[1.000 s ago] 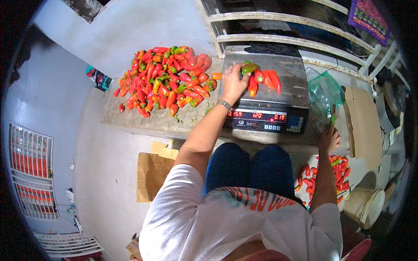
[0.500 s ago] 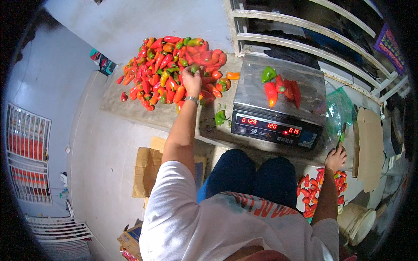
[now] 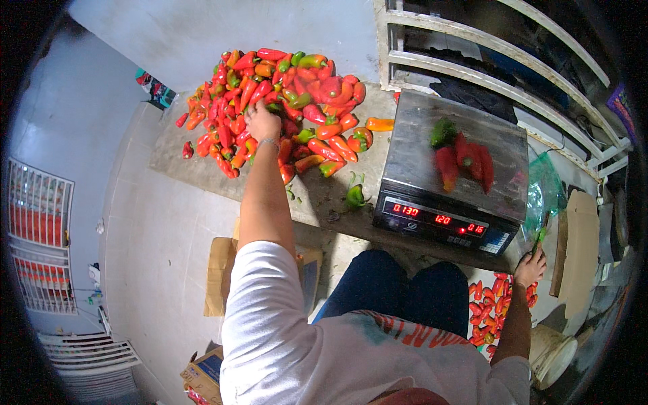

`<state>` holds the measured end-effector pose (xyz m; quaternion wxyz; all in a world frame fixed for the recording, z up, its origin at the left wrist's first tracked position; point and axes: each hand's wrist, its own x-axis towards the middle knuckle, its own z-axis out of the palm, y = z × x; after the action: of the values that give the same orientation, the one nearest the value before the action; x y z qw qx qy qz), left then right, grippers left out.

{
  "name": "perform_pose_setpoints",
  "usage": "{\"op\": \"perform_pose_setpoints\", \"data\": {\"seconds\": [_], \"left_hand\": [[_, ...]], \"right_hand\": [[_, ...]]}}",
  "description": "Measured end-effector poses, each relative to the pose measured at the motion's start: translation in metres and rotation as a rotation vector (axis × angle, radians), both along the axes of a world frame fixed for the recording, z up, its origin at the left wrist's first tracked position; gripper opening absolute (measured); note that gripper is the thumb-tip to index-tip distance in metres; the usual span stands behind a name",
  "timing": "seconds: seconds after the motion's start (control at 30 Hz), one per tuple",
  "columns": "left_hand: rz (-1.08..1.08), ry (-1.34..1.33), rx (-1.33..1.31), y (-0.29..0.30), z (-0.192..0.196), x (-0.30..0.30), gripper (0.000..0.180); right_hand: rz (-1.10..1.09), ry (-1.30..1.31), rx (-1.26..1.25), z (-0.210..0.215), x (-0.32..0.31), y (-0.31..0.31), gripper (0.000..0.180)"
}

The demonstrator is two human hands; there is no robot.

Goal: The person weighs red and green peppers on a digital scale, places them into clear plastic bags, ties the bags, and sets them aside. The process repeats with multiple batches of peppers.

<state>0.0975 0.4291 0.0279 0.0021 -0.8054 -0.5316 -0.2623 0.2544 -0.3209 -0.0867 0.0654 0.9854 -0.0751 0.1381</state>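
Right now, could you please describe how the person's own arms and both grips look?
The left sleeve and right sleeve are white and short, leaving the forearms bare. A thin, metallic-looking band circles the left wrist; none shows on the right. The left grip and right grip wear no gloves.

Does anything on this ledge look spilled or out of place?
A few strays: one green pepper lies alone between the pile and the scale, with green scraps scattered nearby. A red pepper sits off the pile's left edge. They look odd because most others are heaped together.
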Motion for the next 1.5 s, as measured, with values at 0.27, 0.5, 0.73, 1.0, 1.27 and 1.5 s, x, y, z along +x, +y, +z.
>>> {"op": "perform_pose_setpoints", "data": {"seconds": [0.27,0.5,0.73,1.0,1.27,1.5], "left_hand": [[-0.231,0.462,0.23,0.023,-0.013,0.041,0.037],[-0.208,0.178,0.149,0.024,-0.006,0.029,0.028],[-0.574,-1.401,-1.449,-0.025,0.028,-0.001,0.022],[-0.811,-1.686,-1.978,-0.185,0.061,-0.024,0.043],[-0.427,-1.33,-2.301,-0.295,0.061,0.0,0.054],[-0.704,-1.104,-2.377,-0.335,0.097,0.02,0.06]], "right_hand": [[0.027,-0.031,-0.034,-0.002,0.001,-0.003,0.048],[0.031,-0.023,-0.026,-0.004,-0.003,-0.009,0.049],[0.052,-0.059,0.023,-0.001,-0.005,-0.005,0.048],[0.067,-0.147,0.025,0.006,-0.005,0.008,0.05],[0.123,-0.16,0.175,0.017,-0.012,0.011,0.045],[0.174,-0.274,0.224,0.001,-0.005,0.004,0.045]]}}
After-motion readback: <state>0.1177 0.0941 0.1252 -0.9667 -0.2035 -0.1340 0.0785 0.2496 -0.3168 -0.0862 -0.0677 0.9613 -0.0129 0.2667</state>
